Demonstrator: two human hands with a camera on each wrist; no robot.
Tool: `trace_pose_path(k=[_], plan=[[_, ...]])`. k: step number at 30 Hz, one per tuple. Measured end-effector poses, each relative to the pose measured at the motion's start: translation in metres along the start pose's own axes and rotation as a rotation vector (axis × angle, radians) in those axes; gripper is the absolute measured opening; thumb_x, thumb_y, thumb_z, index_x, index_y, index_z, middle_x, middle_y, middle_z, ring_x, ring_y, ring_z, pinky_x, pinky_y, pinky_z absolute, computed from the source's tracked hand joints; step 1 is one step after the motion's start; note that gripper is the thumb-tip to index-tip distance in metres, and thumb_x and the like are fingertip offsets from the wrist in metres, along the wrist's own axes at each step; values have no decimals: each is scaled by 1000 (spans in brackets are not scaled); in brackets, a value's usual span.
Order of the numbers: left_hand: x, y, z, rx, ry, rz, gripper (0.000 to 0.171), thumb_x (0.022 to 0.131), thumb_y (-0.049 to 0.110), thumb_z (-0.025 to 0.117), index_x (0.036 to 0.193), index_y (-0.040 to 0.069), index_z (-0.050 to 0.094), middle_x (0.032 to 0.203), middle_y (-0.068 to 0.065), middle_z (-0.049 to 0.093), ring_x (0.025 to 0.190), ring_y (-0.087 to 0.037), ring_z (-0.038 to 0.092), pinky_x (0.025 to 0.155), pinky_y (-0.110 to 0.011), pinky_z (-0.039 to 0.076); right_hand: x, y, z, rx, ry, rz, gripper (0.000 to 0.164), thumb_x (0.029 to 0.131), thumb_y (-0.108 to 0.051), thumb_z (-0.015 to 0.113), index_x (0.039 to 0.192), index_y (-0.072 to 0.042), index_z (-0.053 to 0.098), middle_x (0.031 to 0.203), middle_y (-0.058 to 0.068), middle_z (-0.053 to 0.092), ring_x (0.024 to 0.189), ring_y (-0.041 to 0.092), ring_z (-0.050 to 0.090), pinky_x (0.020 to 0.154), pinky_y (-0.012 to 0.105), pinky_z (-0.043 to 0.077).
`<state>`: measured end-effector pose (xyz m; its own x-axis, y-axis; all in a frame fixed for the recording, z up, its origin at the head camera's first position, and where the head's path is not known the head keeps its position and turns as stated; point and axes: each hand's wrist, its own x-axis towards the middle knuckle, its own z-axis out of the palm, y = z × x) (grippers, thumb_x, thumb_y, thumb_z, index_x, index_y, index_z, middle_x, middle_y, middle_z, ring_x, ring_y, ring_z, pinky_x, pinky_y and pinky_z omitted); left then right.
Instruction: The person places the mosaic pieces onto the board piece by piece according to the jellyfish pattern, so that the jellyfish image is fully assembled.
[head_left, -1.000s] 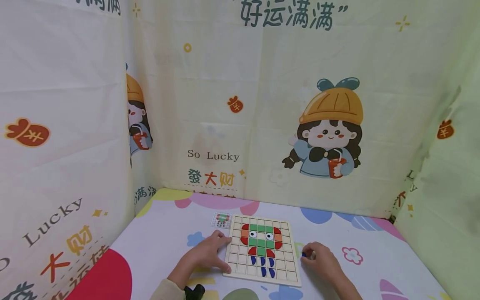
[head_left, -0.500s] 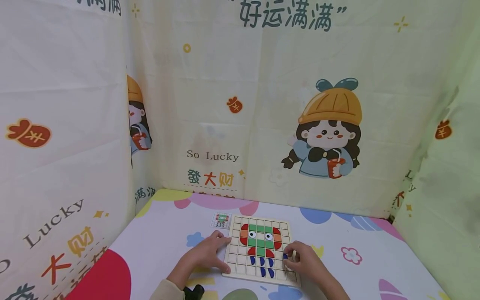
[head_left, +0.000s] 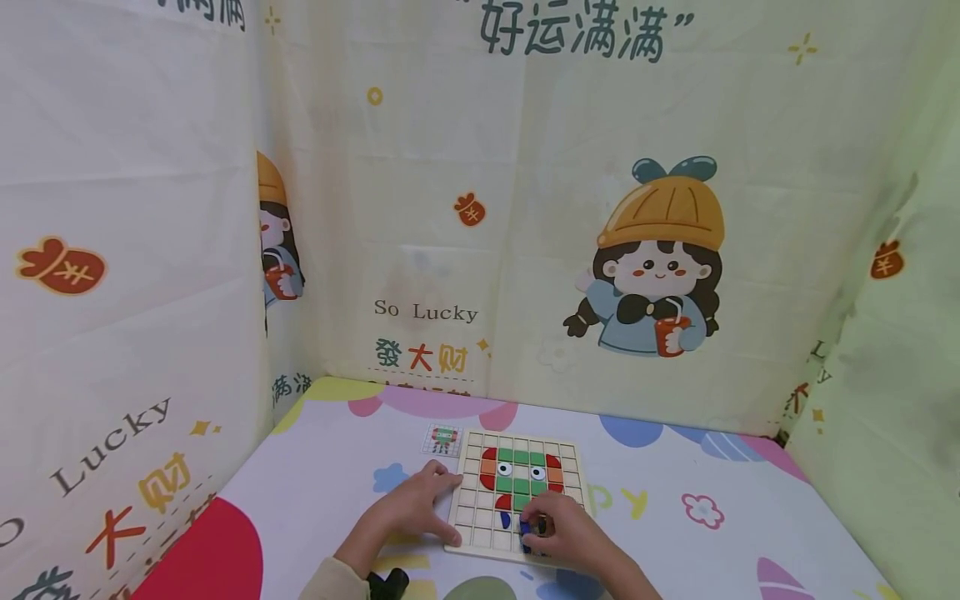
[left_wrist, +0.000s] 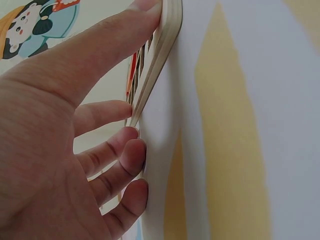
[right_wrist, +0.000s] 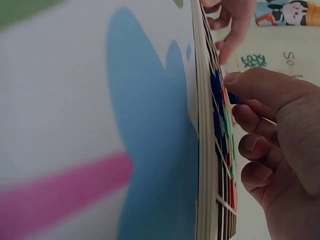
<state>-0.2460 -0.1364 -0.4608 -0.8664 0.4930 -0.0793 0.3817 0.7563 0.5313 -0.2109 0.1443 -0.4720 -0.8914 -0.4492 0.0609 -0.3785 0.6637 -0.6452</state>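
Observation:
My left hand (head_left: 416, 502) rests against the left edge of a wooden grid board (head_left: 466, 523), thumb at the near corner and fingers spread further up. In the left wrist view its thumb (left_wrist: 107, 42) and index finger touch the board's edge. My right hand (head_left: 564, 532) is over the lower part of the board, pinching a small dark blue tile (right_wrist: 234, 98) between thumb and index finger. Red, orange and green tiles (head_left: 521, 485) and two round eye tiles form a figure on the grid. One blue tile (head_left: 506, 521) shows below it; my right hand hides others.
A small picture card (head_left: 442, 440) with a similar figure lies beside the board's far left corner. The table cover (head_left: 660, 467) is printed with coloured shapes. Printed cloth walls (head_left: 420, 250) stand behind and at both sides.
My right hand has moved left from beside the board to over its lower rows, carrying the blue tile. My left hand has stayed at the board's left edge.

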Motion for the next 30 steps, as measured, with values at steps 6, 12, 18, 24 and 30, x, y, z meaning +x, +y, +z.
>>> trace_pose_path(k=[6, 12, 18, 24, 30], plan=[[1, 0, 0, -4, -6, -6, 90, 64, 50, 86, 140, 16, 51, 123, -4, 46, 101, -20, 49, 93, -45, 46, 4, -7, 7, 16, -13, -42, 14, 79, -26, 77, 90, -20, 70, 80, -10, 56, 67, 3, 47, 59, 18, 41], [1, -1, 0, -2, -9, -8, 90, 64, 51, 85, 140, 17, 51, 123, -3, 46, 101, -19, 49, 93, -44, 46, 7, -11, 10, 3, -30, -41, 13, 79, -24, 77, 90, -19, 72, 82, -12, 57, 69, 0, 47, 61, 17, 42], [3, -3, 1, -3, -13, -11, 91, 64, 51, 85, 141, 18, 51, 123, -3, 46, 101, -19, 49, 93, -45, 46, 8, -12, 11, -7, -45, -37, 15, 80, -28, 77, 93, -21, 74, 84, -14, 59, 72, -1, 49, 64, 17, 42], [3, -4, 2, -1, -11, -4, 90, 64, 51, 85, 141, 17, 51, 123, -3, 46, 101, -19, 49, 92, -44, 46, 9, -11, 12, 15, -57, -35, 15, 80, -29, 77, 94, -22, 76, 83, -14, 59, 73, -1, 51, 65, 17, 43], [4, -5, 3, 0, -10, 2, 90, 64, 52, 85, 140, 17, 52, 122, -2, 46, 101, -19, 49, 92, -44, 46, 11, -12, 13, 15, -61, -26, 16, 80, -31, 77, 95, -24, 76, 82, -15, 59, 75, 0, 50, 66, 17, 42]])
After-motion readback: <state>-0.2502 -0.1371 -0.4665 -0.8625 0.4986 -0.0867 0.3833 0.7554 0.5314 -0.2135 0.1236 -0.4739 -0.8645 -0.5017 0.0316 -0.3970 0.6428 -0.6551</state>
